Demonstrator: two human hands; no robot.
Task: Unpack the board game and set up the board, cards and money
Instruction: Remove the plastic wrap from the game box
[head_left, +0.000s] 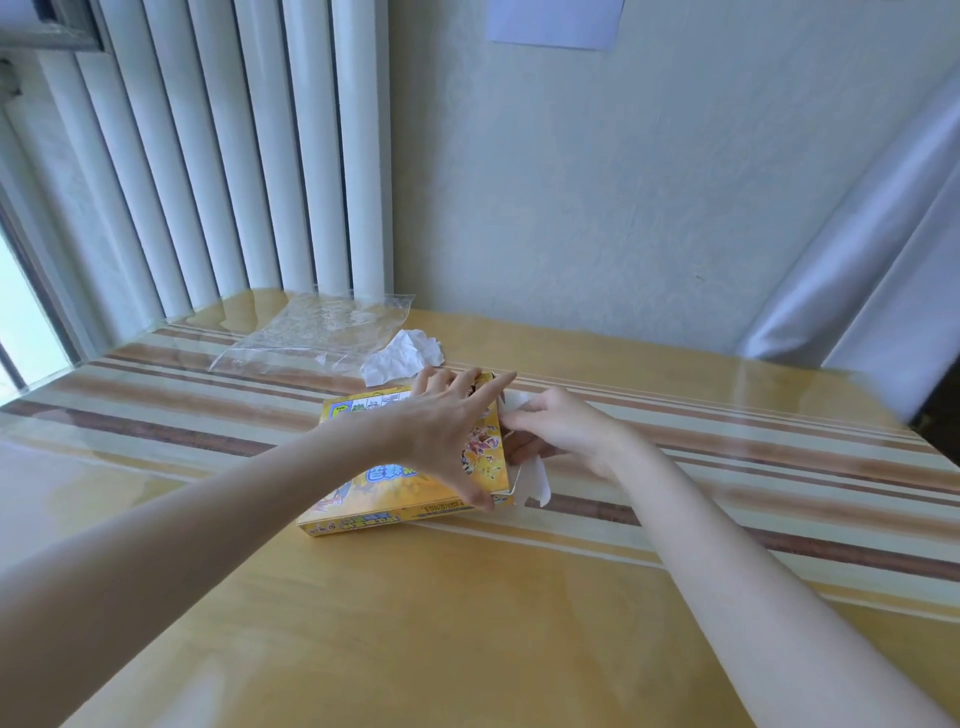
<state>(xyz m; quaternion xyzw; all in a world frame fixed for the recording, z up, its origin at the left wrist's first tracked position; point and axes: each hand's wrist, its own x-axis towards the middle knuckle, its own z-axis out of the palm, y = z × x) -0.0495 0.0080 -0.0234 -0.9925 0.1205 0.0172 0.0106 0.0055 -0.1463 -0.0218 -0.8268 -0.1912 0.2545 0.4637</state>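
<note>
Early going here: the yellow game box (410, 462) lies flat near the middle of the worktop (467, 623), printed face up, and nothing that reads as a board, cards or money is laid out anywhere yet, so by my reckoning almost the whole set-up is still to come. The left hand (447, 431) spans the top of the box, fingers spread and fairly straight over the far right corner, thumb hooked down at the near right edge, a steadying press more than a clenched grip. The right hand (556, 423) is busy at the box's right end, where the white end flap (535, 483) stands open; its fingers curl in against the opening and seem to pinch something white there, though whether that is the flap itself or a sheet coming out I cannot tell. What the box holds is hidden from this angle; the contents look to be inside still. Toward the far left corner of the worktop lies a flat clear plastic bag (311, 332), apparently with nothing in it, likely the outer wrap already off, and just beside it, between bag and box, a crumpled white paper (402, 356). The step in hand looks like drawing the contents out through that right end.
</note>
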